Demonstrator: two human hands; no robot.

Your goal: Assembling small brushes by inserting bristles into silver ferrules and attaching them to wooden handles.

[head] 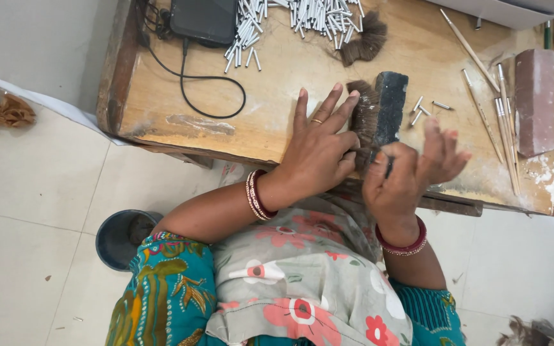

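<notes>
My left hand (318, 144) lies flat, fingers spread, on a row of dark brown bristle hair (363, 115) laid along the left side of a dark flat block (389, 106) on the wooden workbench (277, 122). My right hand (405, 173) hovers just right of it, blurred by motion, thumb and forefinger pinched near the lower end of the hair; whether it holds a small tuft is not clear. A few small metal tubes (421, 110) lie right of the block.
A heap of metal tubes (302, 19) and a loose tuft of hair (363, 40) lie at the back. A black device (203, 19) with a cable sits at back left. Thin wooden brush handles (504, 128) and a reddish block (535, 99) are at right. A dark bucket (123, 237) stands on the floor.
</notes>
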